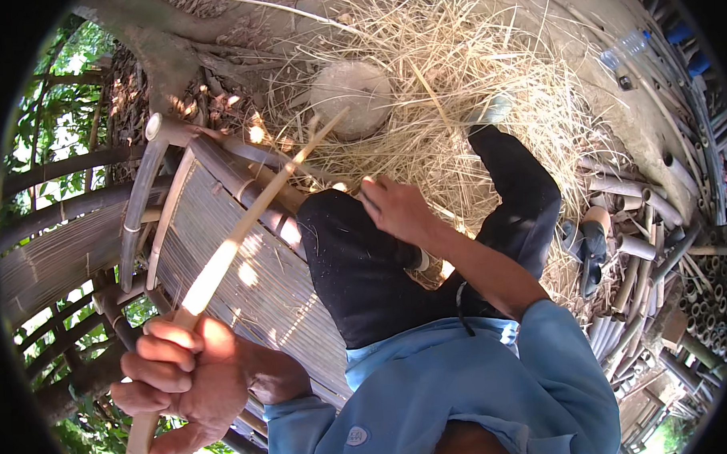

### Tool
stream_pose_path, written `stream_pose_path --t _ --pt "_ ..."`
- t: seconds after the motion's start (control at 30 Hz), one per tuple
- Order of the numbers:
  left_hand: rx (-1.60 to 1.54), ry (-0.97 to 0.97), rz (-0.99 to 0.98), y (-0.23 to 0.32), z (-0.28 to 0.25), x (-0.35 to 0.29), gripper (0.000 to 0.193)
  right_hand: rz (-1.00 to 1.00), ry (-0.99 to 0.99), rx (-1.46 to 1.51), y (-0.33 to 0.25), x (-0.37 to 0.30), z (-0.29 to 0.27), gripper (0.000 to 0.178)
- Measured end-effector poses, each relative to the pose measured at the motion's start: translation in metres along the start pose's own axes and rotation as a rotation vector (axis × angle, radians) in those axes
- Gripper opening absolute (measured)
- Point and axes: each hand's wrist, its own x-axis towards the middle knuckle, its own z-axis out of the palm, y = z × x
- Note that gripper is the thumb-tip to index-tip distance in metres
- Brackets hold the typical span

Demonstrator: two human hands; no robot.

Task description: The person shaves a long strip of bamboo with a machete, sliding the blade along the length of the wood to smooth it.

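Note:
My left hand (189, 385) is closed around a long, pale bamboo strip (221, 264). The strip slants up and away from me, narrowing toward its far end, and passes over the bench beside my leg. Above my thighs, my right hand (395, 210) is held with its fingers curled in, close to my knee. Whatever may lie between those fingers is hidden or too small to name.
At my left is a slatted bamboo bench (245, 271) with a thick pole frame. Beyond my knees, a round stone block (351, 99) stands beside a heap of shavings (470, 71). Cut bamboo pieces (636, 245), sandals (592, 251) and a plastic bottle (625, 50) lie at the right.

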Motion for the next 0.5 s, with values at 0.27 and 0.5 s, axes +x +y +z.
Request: stream_pose_path --t 0.27,0.5 --pt "0.436 -0.446 -0.011 -0.036 -0.044 0.004 0.057 0.453 -0.202 -0.027 0.109 -0.009 0.017 0.037" --pt "0.691 -0.23 0.245 -0.024 -0.055 0.043 0.035 0.677 -0.457 -0.073 0.17 -0.025 -0.025 0.033"
